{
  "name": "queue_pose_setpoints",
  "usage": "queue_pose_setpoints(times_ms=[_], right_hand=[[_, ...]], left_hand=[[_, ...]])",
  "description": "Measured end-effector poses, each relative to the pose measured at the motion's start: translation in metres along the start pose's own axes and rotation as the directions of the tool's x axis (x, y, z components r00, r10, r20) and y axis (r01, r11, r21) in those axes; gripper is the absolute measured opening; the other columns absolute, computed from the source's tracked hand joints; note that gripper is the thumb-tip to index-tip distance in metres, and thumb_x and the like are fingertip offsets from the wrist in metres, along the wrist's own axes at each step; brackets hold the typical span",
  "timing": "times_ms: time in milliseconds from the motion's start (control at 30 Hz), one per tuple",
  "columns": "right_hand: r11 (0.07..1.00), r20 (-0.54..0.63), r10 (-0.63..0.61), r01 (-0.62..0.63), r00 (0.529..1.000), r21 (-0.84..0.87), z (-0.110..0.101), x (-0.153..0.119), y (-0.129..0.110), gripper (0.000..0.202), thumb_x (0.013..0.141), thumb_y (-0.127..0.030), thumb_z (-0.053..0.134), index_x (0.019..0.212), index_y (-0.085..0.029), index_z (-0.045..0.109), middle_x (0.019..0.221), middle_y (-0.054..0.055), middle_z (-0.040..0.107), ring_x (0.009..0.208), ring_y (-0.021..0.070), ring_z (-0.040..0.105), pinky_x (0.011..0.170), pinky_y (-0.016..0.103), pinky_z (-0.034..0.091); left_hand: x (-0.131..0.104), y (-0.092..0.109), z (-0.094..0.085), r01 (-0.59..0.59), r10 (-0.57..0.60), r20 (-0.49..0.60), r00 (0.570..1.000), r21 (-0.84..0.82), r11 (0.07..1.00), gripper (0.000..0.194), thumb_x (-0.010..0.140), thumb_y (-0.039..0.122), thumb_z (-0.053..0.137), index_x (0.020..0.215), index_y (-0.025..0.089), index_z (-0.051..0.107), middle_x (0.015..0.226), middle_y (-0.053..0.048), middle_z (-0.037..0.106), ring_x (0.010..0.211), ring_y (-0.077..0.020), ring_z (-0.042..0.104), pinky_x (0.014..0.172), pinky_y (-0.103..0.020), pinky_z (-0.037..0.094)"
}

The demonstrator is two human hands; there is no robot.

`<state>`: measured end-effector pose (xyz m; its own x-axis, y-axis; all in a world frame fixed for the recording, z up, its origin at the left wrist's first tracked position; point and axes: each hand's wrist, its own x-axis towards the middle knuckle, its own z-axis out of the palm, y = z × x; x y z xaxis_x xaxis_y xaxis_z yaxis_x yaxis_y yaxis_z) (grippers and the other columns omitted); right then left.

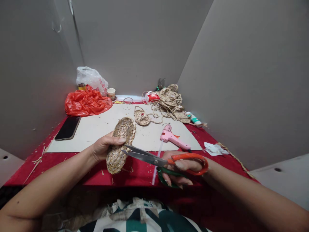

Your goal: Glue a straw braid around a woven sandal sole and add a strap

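From here I see a woven oval (120, 145) of straw-coloured braid, coiled in rings, rough and knobbly, a bit narrower at its middle. It hangs in the air over the red cloth (142, 167) and the near edge of the pale board (96, 138). Its long axis runs away from the wearer, the far end leaning right, the broad face toward us. The left hand (106, 145) pinches it, thumb on that face, the other fingers hidden behind. The right hand (181, 167) is curled through the handles of scissors (147, 157), their slightly parted blades pointing left, tips overlapping the braid; whether they touch, I can't tell
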<state>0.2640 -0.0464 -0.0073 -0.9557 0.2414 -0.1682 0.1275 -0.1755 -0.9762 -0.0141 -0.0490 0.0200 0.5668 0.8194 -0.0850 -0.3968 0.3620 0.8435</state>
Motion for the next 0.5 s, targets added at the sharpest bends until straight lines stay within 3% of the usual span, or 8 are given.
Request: queue_pose_setpoints(times_ms=[500], right_hand=[[0.983, 0.032, -0.026, 0.02, 0.999, 0.184, 0.013, 0.005, 0.012, 0.065, 0.074, -0.072, 0.05, 0.086, -0.01, 0.064, 0.048, -0.006, 0.041, 0.035, 0.0062, 0.036, 0.05, 0.025, 0.049]], left_hand=[[0.003, -0.001, -0.004, -0.007, 0.006, -0.033, 0.999, -0.034, 0.999, 0.028, 0.055, 0.019, 0.079, 0.077, 0.009, 0.065, 0.059, -0.005, 0.066, 0.049, -0.0135, 0.06, 0.047, -0.021, 0.049]])
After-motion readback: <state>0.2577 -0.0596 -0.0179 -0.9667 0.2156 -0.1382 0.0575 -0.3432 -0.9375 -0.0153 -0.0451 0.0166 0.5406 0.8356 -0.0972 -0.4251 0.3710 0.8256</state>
